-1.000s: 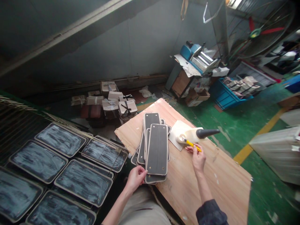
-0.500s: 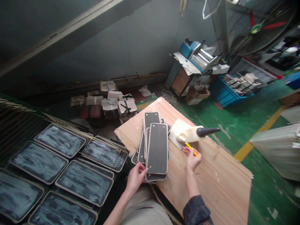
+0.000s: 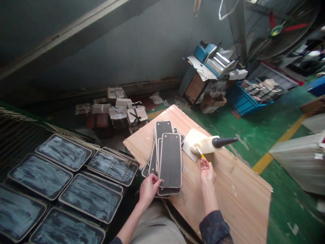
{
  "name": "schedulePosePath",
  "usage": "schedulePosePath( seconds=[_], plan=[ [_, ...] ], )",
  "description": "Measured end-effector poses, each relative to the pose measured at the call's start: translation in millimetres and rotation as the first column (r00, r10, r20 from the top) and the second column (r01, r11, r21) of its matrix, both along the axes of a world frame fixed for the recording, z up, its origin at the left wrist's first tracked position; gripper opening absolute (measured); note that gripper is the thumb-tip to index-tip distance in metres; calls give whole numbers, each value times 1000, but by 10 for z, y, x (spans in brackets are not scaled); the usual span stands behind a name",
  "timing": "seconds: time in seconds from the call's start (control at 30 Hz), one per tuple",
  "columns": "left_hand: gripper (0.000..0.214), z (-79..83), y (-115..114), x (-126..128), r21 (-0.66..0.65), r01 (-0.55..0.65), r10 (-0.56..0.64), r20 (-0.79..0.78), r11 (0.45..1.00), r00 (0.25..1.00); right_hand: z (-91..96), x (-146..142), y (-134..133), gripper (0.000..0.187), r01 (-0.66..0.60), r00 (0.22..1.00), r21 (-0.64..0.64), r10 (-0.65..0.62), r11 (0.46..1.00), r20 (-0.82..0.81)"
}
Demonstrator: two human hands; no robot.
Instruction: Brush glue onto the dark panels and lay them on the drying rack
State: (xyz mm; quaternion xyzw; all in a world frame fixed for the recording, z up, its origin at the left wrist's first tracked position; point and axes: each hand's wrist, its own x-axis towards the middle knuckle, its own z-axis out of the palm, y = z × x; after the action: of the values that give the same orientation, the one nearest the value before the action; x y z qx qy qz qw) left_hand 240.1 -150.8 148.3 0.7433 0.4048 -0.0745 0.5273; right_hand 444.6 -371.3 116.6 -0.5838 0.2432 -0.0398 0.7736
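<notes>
A stack of dark grey panels (image 3: 171, 159) with pale edges and small metal studs lies on the wooden board in front of me. My left hand (image 3: 149, 187) pinches the near left corner of the top panel. In my right hand (image 3: 208, 172) is a yellow-handled brush (image 3: 204, 157), its tip at the mouth of a cream glue bottle (image 3: 208, 145). The bottle lies on its side with a long black part pointing right, on a white sheet (image 3: 189, 146). What the brush tip touches inside the mouth is too small to make out.
Left of me, several dark panels (image 3: 91, 197) smeared with whitish coating lie on a rack. The wooden board (image 3: 223, 196) has a corner pointing away. Beyond stand tied bundles (image 3: 137, 115), a blue roller machine (image 3: 215, 59), a blue crate (image 3: 250, 101) and a large fan (image 3: 276, 31).
My right hand has turned slightly, and the brush has tilted steeper at the bottle's mouth. My left hand has moved a little up and right at the panel's corner.
</notes>
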Motion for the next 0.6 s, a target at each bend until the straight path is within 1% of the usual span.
schedulePosePath(
  seconds=[0.07, 0.17, 0.2, 0.23, 0.3, 0.33, 0.37, 0.4, 0.43, 0.5, 0.53, 0.57, 0.6],
  plan=[
    [20, -48, 6, 7, -58, -16, 15, -6, 998, 1000, 36, -72, -19, 29, -5, 1000, -27, 5, 1000, 11],
    [20, -119, 16, 1, -144, -39, 39, -3, 989, 999, 148, -180, -9, 35, -10, 998, -81, 15, 997, 64],
    [20, -139, 19, -5, -164, -44, 45, 5, 986, 999, 191, -199, 7, 38, -24, 995, -126, 36, 992, 95],
    [19, -156, 20, -13, -180, -48, 51, 13, 982, 999, 232, -207, 28, 39, -52, 988, -200, 79, 979, 131],
    [19, -181, 24, -32, -206, -54, 62, 33, 977, 998, 301, -197, 70, 39, -117, 963, -374, 197, 920, 184],
    [19, -188, 26, -41, -218, -54, 66, 47, 975, 997, 325, -183, 84, 38, -147, 946, -466, 262, 872, 193],
    [20, -193, 31, -51, -232, -55, 72, 64, 971, 995, 341, -166, 92, 36, -172, 924, -566, 331, 806, 191],
    [20, -193, 38, -60, -249, -56, 78, 83, 967, 993, 349, -149, 92, 34, -189, 899, -663, 399, 724, 180],
    [20, -190, 47, -68, -266, -55, 86, 102, 962, 991, 351, -135, 85, 33, -196, 871, -748, 463, 634, 164],
    [20, -173, 72, -86, -303, -59, 102, 129, 951, 986, 342, -124, 51, 32, -175, 793, -902, 599, 396, 109],
    [20, -159, 87, -94, -324, -66, 115, 132, 944, 985, 337, -131, 28, 33, -159, 757, -941, 649, 297, 77],
    [20, -143, 102, -104, -347, -79, 131, 130, 934, 983, 338, -147, 2, 33, -155, 731, -959, 681, 239, 52],
    [21, -123, 116, -113, -374, -92, 149, 127, 923, 981, 346, -172, -24, 33, -163, 711, -965, 703, 205, 29]
  ],
)
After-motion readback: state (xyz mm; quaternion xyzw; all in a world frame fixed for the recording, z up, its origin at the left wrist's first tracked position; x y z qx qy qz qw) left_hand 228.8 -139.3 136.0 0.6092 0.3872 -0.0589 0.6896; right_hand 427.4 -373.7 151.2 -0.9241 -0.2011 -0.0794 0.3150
